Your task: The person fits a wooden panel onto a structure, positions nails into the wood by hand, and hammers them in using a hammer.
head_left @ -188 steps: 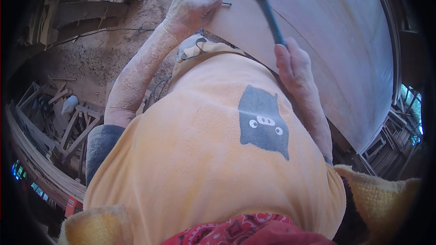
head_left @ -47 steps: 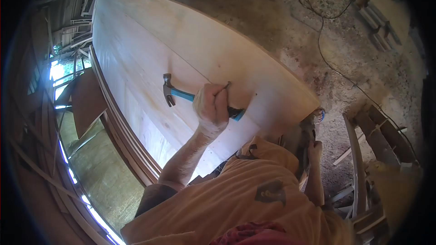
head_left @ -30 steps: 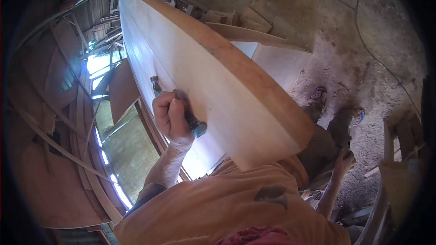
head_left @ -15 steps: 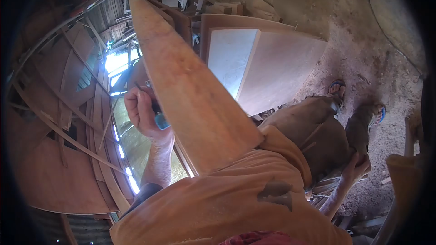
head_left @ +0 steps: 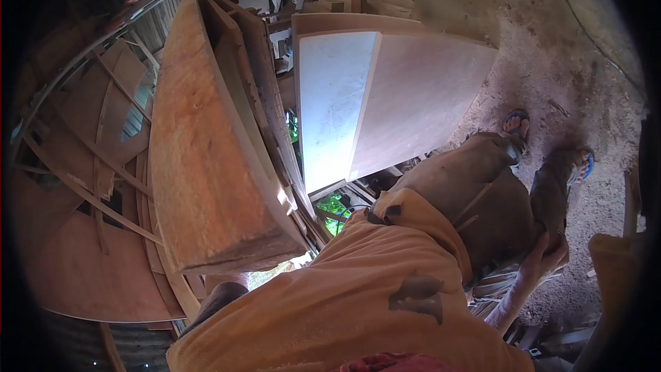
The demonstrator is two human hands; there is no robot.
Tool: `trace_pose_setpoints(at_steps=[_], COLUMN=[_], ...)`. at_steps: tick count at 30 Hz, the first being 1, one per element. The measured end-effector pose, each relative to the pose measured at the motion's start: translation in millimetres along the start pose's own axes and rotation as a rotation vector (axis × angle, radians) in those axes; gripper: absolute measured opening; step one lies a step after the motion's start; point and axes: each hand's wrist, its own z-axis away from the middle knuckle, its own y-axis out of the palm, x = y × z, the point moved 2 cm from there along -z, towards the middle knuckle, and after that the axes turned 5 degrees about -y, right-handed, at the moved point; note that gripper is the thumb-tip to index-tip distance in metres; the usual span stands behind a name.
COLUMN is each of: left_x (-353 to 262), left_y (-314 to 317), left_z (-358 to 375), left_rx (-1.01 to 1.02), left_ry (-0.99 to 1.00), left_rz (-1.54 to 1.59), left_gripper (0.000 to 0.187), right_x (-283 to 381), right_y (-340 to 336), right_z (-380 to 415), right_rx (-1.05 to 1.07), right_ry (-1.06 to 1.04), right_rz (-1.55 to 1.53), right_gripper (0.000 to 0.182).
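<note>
A long, thick wooden plank [head_left: 203, 145] fills the left of the view, its cut end toward me and its far end at the upper left. It hides my left hand; only a bit of my forearm [head_left: 227, 279] shows beneath its near end. My right hand [head_left: 549, 256] lies against my trouser leg [head_left: 482, 213] near the knee, fingers stretched along the cloth and nothing seen in them. Several boards [head_left: 258, 89] stand on edge just right of the plank.
A large pale panel [head_left: 427, 89] with a white section [head_left: 337, 96] leans ahead of my legs. Plywood sheets and strips [head_left: 89, 255] crowd the left side. Wood offcuts [head_left: 337, 5] are piled at the back. My sandalled feet stand on a dusty floor [head_left: 544, 89].
The plank has shifted left and turned, showing its near end. My left hand, earlier seen closed round something with a teal part, is now hidden behind it. My right hand has stayed by my leg.
</note>
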Motion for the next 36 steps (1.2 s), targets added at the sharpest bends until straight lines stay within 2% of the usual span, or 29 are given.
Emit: trace_pose_setpoints(at_steps=[2,28,32,33,36], left_x=[0,5,9,7,10], left_y=[1,-2,-5,-4,-8], left_z=[1,1,2,2,1], left_rx=[0.003,-0.001,-0.029,-0.05,-0.028], left_ry=[0.004,0.025,0.029,-0.007,-0.046], left_rz=[-0.013,-0.024,-0.032,-0.065,-0.067], left_gripper=[0.014,0.014,0.014,0.012,0.011], right_x=[-8,3,-4,-1,2], right_y=[2,-5,2,0,1], right_z=[0,-13,-18,-22,-32], right_rx=[0.001,0.065,0.012,0.037,0.112], right_ry=[0.016,0.08,0.037,0.042,0.103], right_rz=[-0.028,0.001,-0.026,0.097,0.152], right_gripper=[0.071,0.067,0.069,0.07,0.069])
